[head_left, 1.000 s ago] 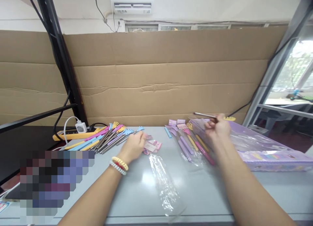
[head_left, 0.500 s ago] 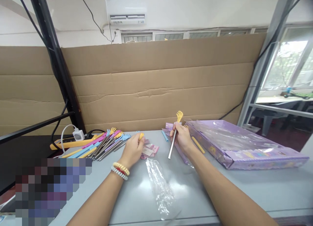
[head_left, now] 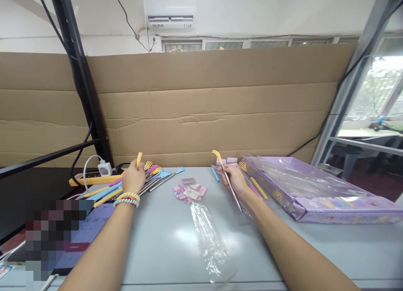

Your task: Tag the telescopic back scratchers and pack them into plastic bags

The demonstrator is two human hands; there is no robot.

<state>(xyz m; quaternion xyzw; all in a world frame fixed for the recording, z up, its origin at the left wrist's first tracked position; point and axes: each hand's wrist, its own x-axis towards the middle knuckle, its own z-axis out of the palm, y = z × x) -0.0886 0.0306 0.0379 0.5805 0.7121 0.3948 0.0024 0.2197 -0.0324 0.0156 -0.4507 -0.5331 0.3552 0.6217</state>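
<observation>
An empty clear bag (head_left: 208,236) is lying flat on the table (head_left: 163,257), nearest the camera. Beyond it, small pink cards (head_left: 189,191) are sitting in a loose heap. The left hand (head_left: 133,179) is clenching a yellow grip (head_left: 139,158), raised over the pile of loose back scratchers (head_left: 149,177), which are lying unbagged. The right hand (head_left: 234,181) is grasping a back scratcher (head_left: 224,170) by its metal rod, yellow claw up, just above the table. Beside it, a few bagged scratchers (head_left: 258,190) are lying packed. The purple box (head_left: 330,209) is holding what may be more clear bags.
</observation>
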